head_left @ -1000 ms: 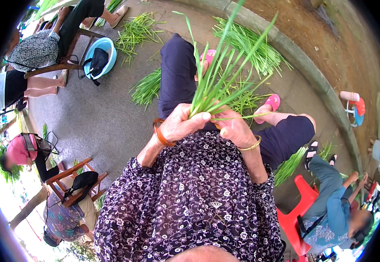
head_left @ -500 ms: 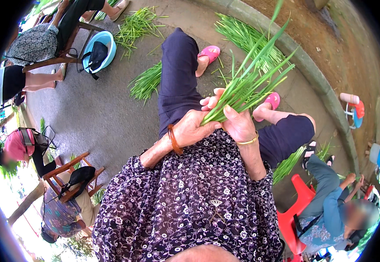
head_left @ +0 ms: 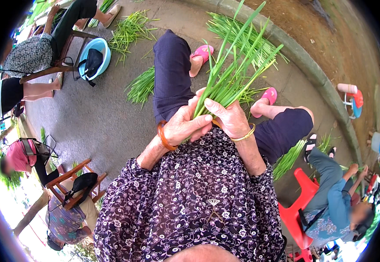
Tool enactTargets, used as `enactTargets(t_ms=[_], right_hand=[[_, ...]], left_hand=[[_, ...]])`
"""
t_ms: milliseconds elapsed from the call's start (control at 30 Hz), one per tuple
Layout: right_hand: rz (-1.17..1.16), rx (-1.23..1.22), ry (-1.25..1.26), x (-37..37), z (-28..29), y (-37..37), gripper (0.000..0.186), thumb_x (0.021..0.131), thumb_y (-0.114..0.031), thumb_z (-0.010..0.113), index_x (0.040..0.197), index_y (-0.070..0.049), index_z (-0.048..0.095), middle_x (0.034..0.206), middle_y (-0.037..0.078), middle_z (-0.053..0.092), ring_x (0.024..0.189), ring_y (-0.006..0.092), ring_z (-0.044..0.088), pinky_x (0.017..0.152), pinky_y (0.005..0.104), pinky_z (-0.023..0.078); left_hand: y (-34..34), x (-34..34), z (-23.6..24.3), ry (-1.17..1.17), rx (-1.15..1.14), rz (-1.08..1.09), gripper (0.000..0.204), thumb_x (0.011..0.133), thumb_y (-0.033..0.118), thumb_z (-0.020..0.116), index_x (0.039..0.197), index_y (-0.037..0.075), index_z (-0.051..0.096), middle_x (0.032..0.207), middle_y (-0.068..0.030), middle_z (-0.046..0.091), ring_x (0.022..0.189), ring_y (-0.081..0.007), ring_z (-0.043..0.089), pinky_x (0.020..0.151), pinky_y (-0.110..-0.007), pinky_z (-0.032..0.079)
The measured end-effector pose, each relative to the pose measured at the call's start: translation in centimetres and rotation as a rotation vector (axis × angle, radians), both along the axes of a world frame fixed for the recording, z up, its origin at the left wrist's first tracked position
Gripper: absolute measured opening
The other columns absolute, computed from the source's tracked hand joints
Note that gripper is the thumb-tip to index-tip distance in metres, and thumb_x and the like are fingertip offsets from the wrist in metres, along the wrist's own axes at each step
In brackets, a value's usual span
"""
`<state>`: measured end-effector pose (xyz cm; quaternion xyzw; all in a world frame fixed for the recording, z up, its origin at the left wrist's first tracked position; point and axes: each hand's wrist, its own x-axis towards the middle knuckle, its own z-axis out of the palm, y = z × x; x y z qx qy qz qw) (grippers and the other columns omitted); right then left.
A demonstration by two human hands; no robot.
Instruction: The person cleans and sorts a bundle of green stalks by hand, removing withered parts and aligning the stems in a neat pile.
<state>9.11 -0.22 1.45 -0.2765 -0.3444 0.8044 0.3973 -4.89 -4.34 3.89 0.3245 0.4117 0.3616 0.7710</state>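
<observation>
She has a bunch of long green leaves gathered in both hands over her lap. The left hand is wrapped around the lower ends, thumb laid across the front, and the right hand is closed on the same stalks just beside it, the two hands touching. From that grip the bunch rises and fans out, its long axis leaning up and to her right, tips pointing away from her toward the curb. The cut ends are tucked inside the fists, so I can't quite see how far down they reach. More green bundles lie on the pavement beside her left knee.
</observation>
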Motion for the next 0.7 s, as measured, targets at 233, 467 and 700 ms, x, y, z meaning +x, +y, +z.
enactTargets(t_ms=[233, 467, 700], right_hand=[[0.006, -0.081, 0.152, 0.3, 0.6, 0.2, 0.033, 0.084, -0.013, 0.050, 0.113, 0.003, 0.043, 0.106, 0.011, 0.052, 0.092, 0.0170, 0.053, 0.081, 0.0303, 0.043], [-0.037, 0.001, 0.214, 1.5, 1.6, 0.9, 0.040, 0.084, -0.012, 0.050, 0.119, 0.003, 0.038, 0.113, 0.008, 0.048, 0.098, 0.0137, 0.047, 0.087, 0.0270, 0.036], [-0.133, 0.122, 0.261, 4.1, 1.8, 2.9, 0.044, 0.083, -0.014, 0.051, 0.122, 0.001, 0.035, 0.114, 0.014, 0.048, 0.099, 0.0210, 0.050, 0.080, 0.0330, 0.044]], left_hand=[[0.0, -0.8, 0.3, -0.025, -0.142, 0.069, 0.017, 0.085, 0.020, 0.050, 0.084, 0.003, 0.052, 0.055, 0.0043, 0.040, 0.041, -0.0017, 0.029, 0.036, -0.017, 0.021], [0.4, -3.0, 0.7, -0.038, -0.187, -0.032, 0.021, 0.085, 0.023, 0.051, 0.090, 0.003, 0.054, 0.050, 0.0069, 0.033, 0.040, -0.0010, 0.024, 0.036, -0.018, 0.016], [1.1, -4.4, 0.9, 0.145, -0.067, -0.043, 0.028, 0.084, 0.027, 0.051, 0.091, 0.000, 0.055, 0.051, 0.0085, 0.029, 0.040, -0.0011, 0.022, 0.037, -0.018, 0.014]])
